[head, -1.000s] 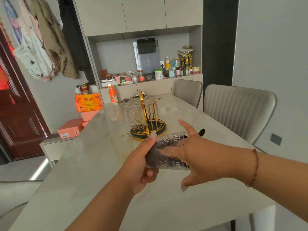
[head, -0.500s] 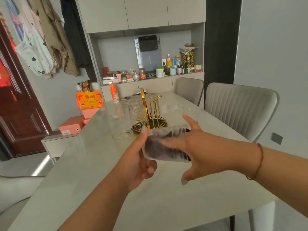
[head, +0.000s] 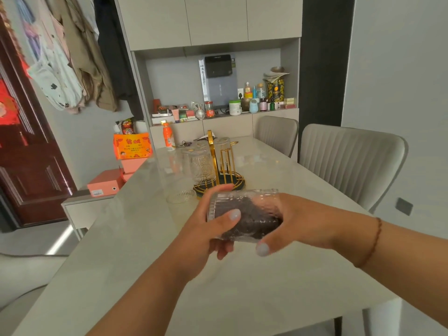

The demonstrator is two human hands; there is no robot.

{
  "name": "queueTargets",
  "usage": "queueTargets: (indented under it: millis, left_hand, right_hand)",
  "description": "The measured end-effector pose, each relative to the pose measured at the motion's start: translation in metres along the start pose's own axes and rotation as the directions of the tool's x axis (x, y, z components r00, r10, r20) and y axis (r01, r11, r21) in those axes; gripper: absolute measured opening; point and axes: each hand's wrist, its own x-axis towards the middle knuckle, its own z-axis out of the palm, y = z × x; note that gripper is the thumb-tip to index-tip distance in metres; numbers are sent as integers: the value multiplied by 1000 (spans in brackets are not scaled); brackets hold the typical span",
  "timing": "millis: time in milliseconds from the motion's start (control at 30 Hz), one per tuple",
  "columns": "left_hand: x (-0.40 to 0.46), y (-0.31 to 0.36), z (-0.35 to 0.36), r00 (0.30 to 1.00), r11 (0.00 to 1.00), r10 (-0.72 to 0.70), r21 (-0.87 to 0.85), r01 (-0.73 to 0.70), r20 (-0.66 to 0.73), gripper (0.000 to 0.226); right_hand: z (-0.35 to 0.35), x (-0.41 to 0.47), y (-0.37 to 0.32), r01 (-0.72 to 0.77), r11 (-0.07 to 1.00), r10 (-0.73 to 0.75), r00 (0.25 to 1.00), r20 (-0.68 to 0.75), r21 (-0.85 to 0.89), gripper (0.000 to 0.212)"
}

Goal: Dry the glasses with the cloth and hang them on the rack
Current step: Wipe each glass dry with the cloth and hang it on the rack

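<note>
Fingers (head: 234,214) of my left hand (head: 206,229) clamp ribbed clear glass (head: 242,202); right hand (head: 298,219) works dark cloth (head: 252,219) inside — drying; next, gold wire rack (head: 218,166) at twelve o'clock.

At the far left corner of your table (head: 242,299) stands an orange bottle (head: 168,138). Two grey chairs (head: 351,163) stand along its right edge. Behind it, you see a shelf (head: 223,112) with jars and orange boxes (head: 132,145).
</note>
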Motion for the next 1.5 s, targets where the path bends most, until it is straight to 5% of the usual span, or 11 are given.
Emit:
queueTargets:
  millis: [67,167,267,367,500,667,767,833,900,1033,1500]
  left_hand:
    - [0,4,-1,991,985,-134,-108,136,24,61]
    - [0,4,4,972,954,-230,-208,217,-42,55]
    - [0,2,7,991,987,-63,-155,45,-116,57]
    - [-2,1,4,984,992,119,-36,-125,-133,47]
    - [-5,4,0,981,969,190,169,-180,-48,44]
    - [-2,1,-11,983,828,158,555,-80,-95,90]
    - [-6,6,-6,965,359,253,920,-159,68,125]
    - [-6,2,0,945,37,264,977,-212,195,120]
    - [-4,-6,-1,926,-100,316,978,-183,206,99]
    - [1,-14,-4,894,-82,411,984,-158,177,78]
    - [-2,-27,-12,833,110,551,994,-15,-49,81]
  right_hand:
    - [0,0,5,41,848,-56,998,-13,-528,73]
    - [5,2,18,-1,246,-143,989,-37,-969,95]
    - [6,4,14,55,504,-141,990,-19,-862,96]
    - [2,5,2,48,993,-39,996,80,-106,85]
    - [6,6,10,-18,889,-63,985,160,457,75]
    - [0,6,30,-55,902,79,996,-38,428,56]
    - [-1,6,34,-105,920,154,983,-101,378,55]
    - [0,8,35,-149,932,198,973,-118,331,54]
    - [2,8,33,-188,931,239,962,-132,314,54]
    - [1,4,31,-193,940,250,951,-182,281,51]
    - [-15,-21,15,33,951,113,888,-447,306,39]
